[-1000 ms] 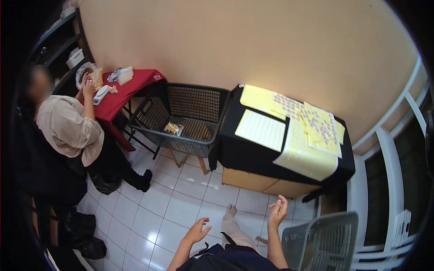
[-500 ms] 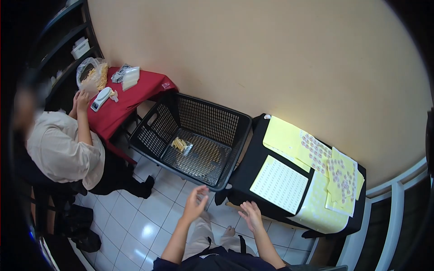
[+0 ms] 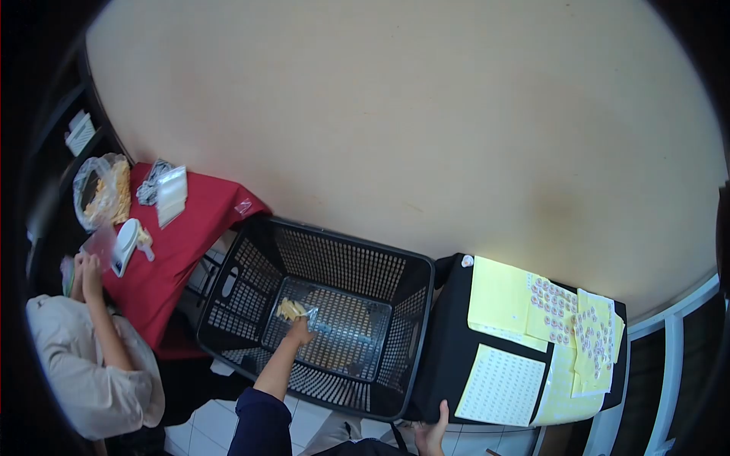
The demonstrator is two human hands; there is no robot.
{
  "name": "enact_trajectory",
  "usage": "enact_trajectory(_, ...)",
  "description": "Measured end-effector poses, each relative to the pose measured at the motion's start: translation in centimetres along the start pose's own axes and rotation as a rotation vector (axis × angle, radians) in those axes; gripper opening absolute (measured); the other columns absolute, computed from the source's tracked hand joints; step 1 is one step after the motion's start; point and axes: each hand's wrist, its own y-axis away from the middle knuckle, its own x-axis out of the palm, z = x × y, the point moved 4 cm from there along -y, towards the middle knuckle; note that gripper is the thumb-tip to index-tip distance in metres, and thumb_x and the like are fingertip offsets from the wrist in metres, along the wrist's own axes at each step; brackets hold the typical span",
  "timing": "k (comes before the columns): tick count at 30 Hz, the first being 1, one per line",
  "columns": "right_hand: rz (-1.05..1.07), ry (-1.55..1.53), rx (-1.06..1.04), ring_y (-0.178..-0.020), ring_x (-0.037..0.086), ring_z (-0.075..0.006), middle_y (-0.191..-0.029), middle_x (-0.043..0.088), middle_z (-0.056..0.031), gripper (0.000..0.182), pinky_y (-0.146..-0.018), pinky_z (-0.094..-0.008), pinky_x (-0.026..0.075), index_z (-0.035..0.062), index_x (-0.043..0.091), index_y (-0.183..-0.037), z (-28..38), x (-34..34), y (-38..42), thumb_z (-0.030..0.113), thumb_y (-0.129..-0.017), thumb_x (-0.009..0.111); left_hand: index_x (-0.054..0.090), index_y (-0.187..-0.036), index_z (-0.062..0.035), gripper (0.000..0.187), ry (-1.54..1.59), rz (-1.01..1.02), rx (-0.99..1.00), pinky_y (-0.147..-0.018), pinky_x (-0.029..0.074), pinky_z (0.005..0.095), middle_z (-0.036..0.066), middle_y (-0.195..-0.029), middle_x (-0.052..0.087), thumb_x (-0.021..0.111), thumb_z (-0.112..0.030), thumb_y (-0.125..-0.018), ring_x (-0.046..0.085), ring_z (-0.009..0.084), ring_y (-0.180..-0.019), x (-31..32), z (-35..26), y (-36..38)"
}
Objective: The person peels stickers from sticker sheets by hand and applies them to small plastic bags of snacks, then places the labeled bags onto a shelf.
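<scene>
My left hand (image 3: 302, 331) reaches down into the black plastic basket (image 3: 346, 251), its fingers closed at the clear end of a small bag of pale yellow snack sticks (image 3: 289, 309). The bag lies at the basket's bottom, towards the left. My right hand (image 3: 433, 436) is low in the view beside the black-covered table (image 3: 437, 365). It holds nothing, with one finger stretched upward and apart from the rest. Part of this hand is cut off by the lower edge.
Yellow sticker sheets (image 3: 502, 386) lie on the black-covered table. At left, a co-worker (image 3: 91, 365) handles a clear bag at the red-clothed table (image 3: 205, 209). On it are a white scale (image 3: 125, 247), a large bag of snacks (image 3: 106, 194) and a stack of clear bags (image 3: 172, 194).
My left hand has gone from in front of the basket down into it, to the snack bag. My right hand has lowered beside the black-covered table. The view has shifted.
</scene>
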Motion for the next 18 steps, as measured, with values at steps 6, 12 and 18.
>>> enact_trajectory(6,-0.218,-0.110,-0.085,-0.110,0.042,-0.0282,-0.121,0.045,-0.0134,0.062,-0.095,-0.0391,0.031,-0.0005,0.038,-0.122,0.9,3.1,2.7,0.040,-0.078,0.053,0.022,-0.130,-0.0086,0.079,-0.498,0.060,-0.131,-0.096,0.033,0.0414,0.010,-0.135,0.023,0.068,-0.022,-0.068,0.028,0.0253,-0.122,0.4,2.0,-3.5)
enact_trajectory(12,-0.202,-0.087,-0.252,-0.113,0.039,-0.0284,-0.123,0.042,-0.0145,0.063,-0.097,-0.0399,0.030,-0.0018,0.034,-0.124,-0.1,0.4,0.7,0.037,-0.079,0.054,0.017,-0.134,-0.0150,0.063,-0.688,-0.172,-0.064,-0.098,0.027,0.0417,0.002,-0.140,0.016,0.050,-0.019,-0.081,0.013,0.0195,-0.129,2.2,6.8,-9.5)
enact_trajectory(18,-0.258,-0.095,-0.234,-0.114,0.039,-0.0275,-0.124,0.041,-0.0141,0.062,-0.098,-0.0387,0.028,-0.0031,0.034,-0.124,-0.4,0.1,1.0,0.036,-0.080,0.053,0.016,-0.134,-0.0134,0.072,-0.866,0.018,-0.139,-0.098,0.027,0.0418,0.006,-0.133,0.024,0.057,-0.028,-0.077,0.022,0.0232,-0.124,4.9,8.0,-10.3)
